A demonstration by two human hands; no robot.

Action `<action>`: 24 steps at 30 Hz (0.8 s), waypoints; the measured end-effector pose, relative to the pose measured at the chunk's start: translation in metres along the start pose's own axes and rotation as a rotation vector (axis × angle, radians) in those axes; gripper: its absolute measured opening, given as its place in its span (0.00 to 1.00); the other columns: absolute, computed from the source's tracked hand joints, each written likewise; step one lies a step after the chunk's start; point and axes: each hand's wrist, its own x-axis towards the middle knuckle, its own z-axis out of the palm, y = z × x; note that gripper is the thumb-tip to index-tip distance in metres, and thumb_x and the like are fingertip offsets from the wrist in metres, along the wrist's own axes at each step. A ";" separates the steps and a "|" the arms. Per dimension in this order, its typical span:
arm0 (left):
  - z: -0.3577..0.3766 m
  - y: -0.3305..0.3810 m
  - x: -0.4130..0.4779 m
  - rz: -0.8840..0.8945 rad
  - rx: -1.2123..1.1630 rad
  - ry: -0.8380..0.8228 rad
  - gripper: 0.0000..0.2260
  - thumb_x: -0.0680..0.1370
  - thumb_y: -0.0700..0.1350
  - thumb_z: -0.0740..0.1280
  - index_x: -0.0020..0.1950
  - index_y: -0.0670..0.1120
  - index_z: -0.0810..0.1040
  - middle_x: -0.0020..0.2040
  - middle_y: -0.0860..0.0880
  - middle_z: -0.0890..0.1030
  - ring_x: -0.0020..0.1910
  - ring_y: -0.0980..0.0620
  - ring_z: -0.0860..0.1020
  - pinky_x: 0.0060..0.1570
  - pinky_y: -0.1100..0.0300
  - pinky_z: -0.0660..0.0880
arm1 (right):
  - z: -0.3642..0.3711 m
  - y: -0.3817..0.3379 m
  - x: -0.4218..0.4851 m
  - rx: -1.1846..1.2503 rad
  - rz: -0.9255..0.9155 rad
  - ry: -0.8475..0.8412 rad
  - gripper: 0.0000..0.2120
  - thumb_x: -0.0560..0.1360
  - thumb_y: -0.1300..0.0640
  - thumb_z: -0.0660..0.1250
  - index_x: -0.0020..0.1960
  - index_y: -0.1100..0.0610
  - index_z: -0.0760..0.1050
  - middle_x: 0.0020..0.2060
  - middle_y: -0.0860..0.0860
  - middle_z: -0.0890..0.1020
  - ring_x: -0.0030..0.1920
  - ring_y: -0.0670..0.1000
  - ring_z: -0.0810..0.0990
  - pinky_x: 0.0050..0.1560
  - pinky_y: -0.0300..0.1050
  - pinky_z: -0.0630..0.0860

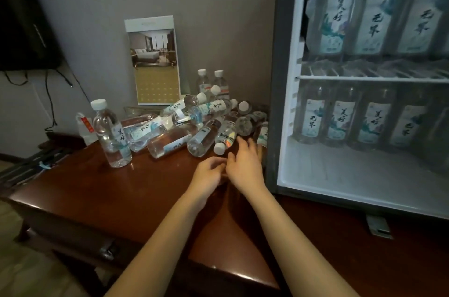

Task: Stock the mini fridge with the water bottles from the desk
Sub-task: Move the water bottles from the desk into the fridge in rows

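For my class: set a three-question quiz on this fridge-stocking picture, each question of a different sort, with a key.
1. True or false: the left hand is holding a bottle.
2. Multiple choice: the upright bottle nearest the desk's left edge has a) a white cap, b) no cap, c) a blue cap.
3. Fill in: the mini fridge shows bottles standing on ___ levels.

Key
1. False; both it and the right hand are empty, reaching toward the heap of lying bottles.
2. a
3. two
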 end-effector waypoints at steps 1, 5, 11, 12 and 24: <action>0.004 0.001 0.008 -0.006 -0.022 -0.021 0.08 0.79 0.34 0.59 0.51 0.40 0.78 0.38 0.47 0.79 0.33 0.57 0.77 0.33 0.68 0.74 | 0.004 -0.002 0.005 0.021 0.065 0.059 0.25 0.79 0.56 0.56 0.74 0.55 0.55 0.75 0.57 0.53 0.75 0.58 0.47 0.73 0.50 0.47; 0.019 0.012 0.041 -0.095 -0.106 -0.116 0.10 0.81 0.42 0.57 0.56 0.41 0.76 0.44 0.45 0.79 0.44 0.48 0.79 0.42 0.61 0.73 | 0.019 -0.006 0.021 0.068 0.237 0.176 0.27 0.80 0.50 0.53 0.75 0.55 0.50 0.76 0.58 0.49 0.76 0.57 0.42 0.73 0.53 0.44; 0.023 0.011 0.066 -0.135 -0.126 -0.269 0.12 0.82 0.47 0.56 0.43 0.46 0.76 0.33 0.50 0.78 0.33 0.55 0.76 0.34 0.63 0.71 | 0.021 0.001 0.032 0.056 0.275 0.246 0.29 0.79 0.45 0.52 0.76 0.53 0.46 0.76 0.56 0.52 0.75 0.57 0.49 0.73 0.56 0.53; 0.023 0.009 0.069 -0.128 -0.122 -0.251 0.12 0.81 0.47 0.56 0.43 0.46 0.76 0.34 0.49 0.77 0.34 0.54 0.75 0.36 0.62 0.70 | 0.021 0.001 0.034 0.069 0.281 0.236 0.30 0.79 0.45 0.52 0.76 0.53 0.45 0.76 0.56 0.52 0.75 0.57 0.49 0.73 0.57 0.54; 0.009 -0.004 0.074 -0.148 -0.190 -0.170 0.14 0.81 0.52 0.58 0.52 0.43 0.76 0.25 0.54 0.76 0.19 0.61 0.72 0.21 0.69 0.69 | 0.013 0.006 0.023 0.043 0.225 0.180 0.20 0.79 0.58 0.54 0.69 0.65 0.62 0.70 0.60 0.59 0.68 0.62 0.65 0.68 0.53 0.63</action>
